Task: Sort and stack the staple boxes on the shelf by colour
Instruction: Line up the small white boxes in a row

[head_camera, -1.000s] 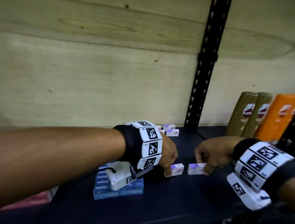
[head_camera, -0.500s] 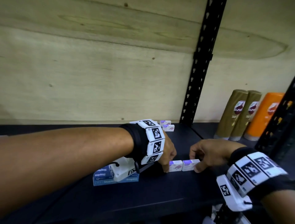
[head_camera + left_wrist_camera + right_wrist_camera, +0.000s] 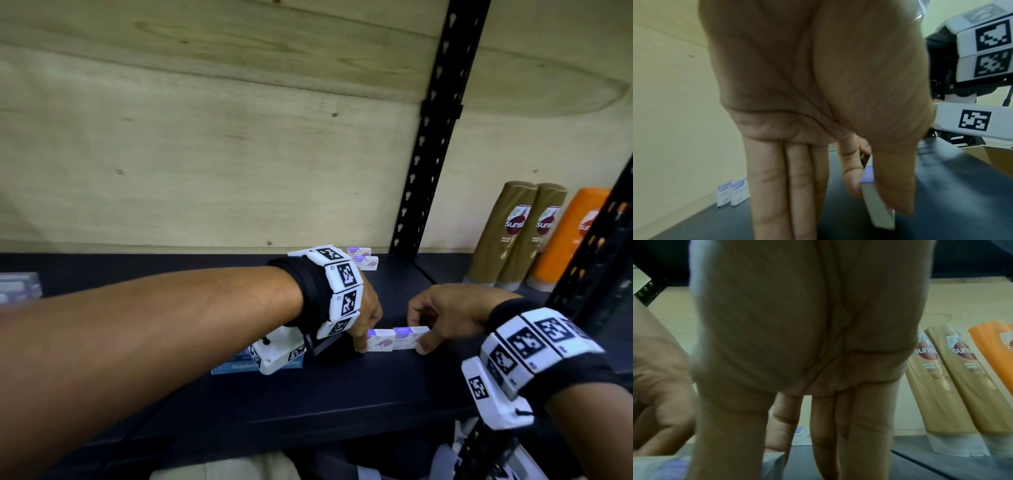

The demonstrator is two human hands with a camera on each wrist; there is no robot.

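Two white and purple staple boxes stand end to end and touching near the front of the dark shelf [image 3: 342,404]. My left hand [image 3: 363,342] pinches the left box [image 3: 380,341] between thumb and index finger; in the left wrist view that box [image 3: 877,209] sits between those two fingers, and the other fingers are straight. My right hand [image 3: 420,340] pinches the right box [image 3: 409,337] from its far end, which shows blurred under the thumb [image 3: 670,470]. A stack of blue staple boxes [image 3: 236,366] lies under my left wrist. Two more white and purple boxes [image 3: 364,262] stand by the back wall.
A black perforated upright [image 3: 431,130] rises behind the boxes. Two gold shampoo bottles [image 3: 513,236] and an orange one [image 3: 579,236] stand on the adjoining shelf at the right. Pale blurred boxes [image 3: 19,287] sit at the far left. The wooden back wall [image 3: 205,154] closes the shelf.
The two boxes stood apart with a gap a second ago; both hands have slid them together until they touch. The head view has shifted back.
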